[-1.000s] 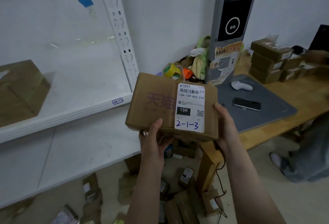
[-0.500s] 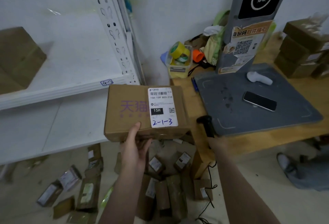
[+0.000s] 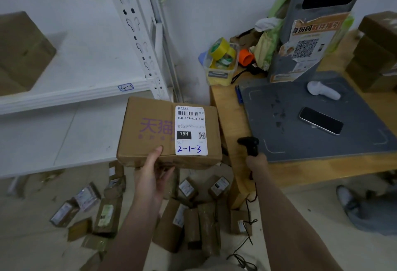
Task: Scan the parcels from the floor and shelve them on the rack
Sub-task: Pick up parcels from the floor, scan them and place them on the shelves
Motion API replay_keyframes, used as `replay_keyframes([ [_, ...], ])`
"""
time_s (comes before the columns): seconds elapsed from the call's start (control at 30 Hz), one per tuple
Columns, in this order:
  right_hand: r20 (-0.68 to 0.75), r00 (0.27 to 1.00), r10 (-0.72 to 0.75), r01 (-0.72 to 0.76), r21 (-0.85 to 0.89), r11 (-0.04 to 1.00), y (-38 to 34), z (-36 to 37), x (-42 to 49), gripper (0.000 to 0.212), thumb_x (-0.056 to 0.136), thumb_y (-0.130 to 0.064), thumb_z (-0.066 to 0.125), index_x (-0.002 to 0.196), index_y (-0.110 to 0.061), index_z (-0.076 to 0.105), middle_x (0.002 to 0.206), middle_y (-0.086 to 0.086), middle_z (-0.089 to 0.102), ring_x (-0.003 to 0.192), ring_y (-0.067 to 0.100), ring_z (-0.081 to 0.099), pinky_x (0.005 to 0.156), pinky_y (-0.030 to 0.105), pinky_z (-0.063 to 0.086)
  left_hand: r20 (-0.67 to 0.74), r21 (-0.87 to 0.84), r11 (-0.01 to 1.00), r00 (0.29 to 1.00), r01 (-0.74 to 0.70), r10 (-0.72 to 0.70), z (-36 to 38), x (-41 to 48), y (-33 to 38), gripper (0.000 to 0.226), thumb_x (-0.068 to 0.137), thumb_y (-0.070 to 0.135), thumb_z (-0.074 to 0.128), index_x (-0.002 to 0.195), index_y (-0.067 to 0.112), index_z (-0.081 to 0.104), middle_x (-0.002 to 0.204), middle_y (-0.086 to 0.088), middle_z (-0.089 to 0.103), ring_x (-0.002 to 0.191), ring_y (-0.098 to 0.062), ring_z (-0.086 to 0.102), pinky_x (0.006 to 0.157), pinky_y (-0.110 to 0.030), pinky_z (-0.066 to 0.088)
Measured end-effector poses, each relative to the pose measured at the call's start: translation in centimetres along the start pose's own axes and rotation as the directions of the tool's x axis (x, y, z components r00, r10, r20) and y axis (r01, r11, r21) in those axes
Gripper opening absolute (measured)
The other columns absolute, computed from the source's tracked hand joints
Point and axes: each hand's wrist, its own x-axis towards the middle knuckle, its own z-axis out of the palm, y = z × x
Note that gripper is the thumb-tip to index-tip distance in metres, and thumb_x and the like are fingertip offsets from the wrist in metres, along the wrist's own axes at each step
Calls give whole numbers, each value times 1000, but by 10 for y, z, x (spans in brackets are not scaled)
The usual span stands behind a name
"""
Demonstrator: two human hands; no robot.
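Plainly a courier parcel station or pickup storeroom. Told by a white slotted steel rack with a handwritten shelf tag, labelled parcels strewn over the floor, more boxes stacked on a wooden table, a grey scanning kiosk bearing a QR poster, tape rolls in a tub, a corded barcode scanner, and a carton whose shipping label carries a handwritten shelf code.
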Motion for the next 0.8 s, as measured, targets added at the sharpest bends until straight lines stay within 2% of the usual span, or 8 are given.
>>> replay_keyframes([
  [0.1,-36,997,-68,74,183,980,-2,-2,-20,42,92,4,48,133,-4,51,90,10,56,82,26,55,67,34,44,37,12,998,998,-57,56,-7,10,0,81,66,21,85,139,21,50,128,-9,66,116,-26,66,102,-49,53],
  [0.17,-65,989,-134,147,303,942,-8,-3,-39,36,92,0,56,127,-8,54,87,9,58,77,24,55,65,31,43,74,57,992,992,-110,106,-8,16,-1,94,61,22,92,144,24,47,132,-6,66,118,-23,66,101,-46,54],
  [0.33,17,959,-283,243,468,850,-30,-5,-94,26,92,-14,65,118,-14,62,79,4,57,71,17,54,68,35,45,43,124,970,977,-210,207,-3,17,-9,91,78,5,82,150,27,30,135,-2,60,118,-15,62,106,-42,50],
  [0.47,105,925,-365,261,524,811,-58,-11,-136,3,92,-12,65,94,-11,64,61,5,50,51,13,46,49,23,41,35,276,928,967,-250,251,-4,21,-18,111,51,38,94,142,42,30,122,16,65,122,-16,60,111,-48,43],
  [0.53,135,910,-392,266,534,802,-66,-10,-152,9,91,-10,65,83,-10,61,57,6,47,48,14,42,48,24,38,23,314,916,966,-251,257,-5,25,-20,121,41,49,95,142,43,30,117,22,63,120,-17,60,111,-49,42],
  [0.6,173,902,-396,254,529,810,-70,-6,-165,18,90,-12,64,75,-10,55,57,7,45,47,15,39,50,27,36,47,319,909,963,-268,267,-1,20,-19,122,47,44,96,148,40,28,119,21,62,122,-19,59,112,-50,42],
  [0.67,223,890,-397,234,523,819,-72,-3,-175,23,91,-14,64,72,-10,52,55,7,44,46,15,39,51,27,37,71,291,910,956,-294,286,1,16,-19,115,63,25,94,153,34,23,127,13,60,124,-19,57,114,-49,41],
  [0.8,273,876,-398,204,538,818,-73,5,-187,19,91,-14,67,77,-12,55,54,4,45,48,17,41,49,28,37,72,279,896,938,-346,339,1,12,-13,131,45,39,92,154,38,20,144,4,52,130,-19,54,116,-48,39],
])
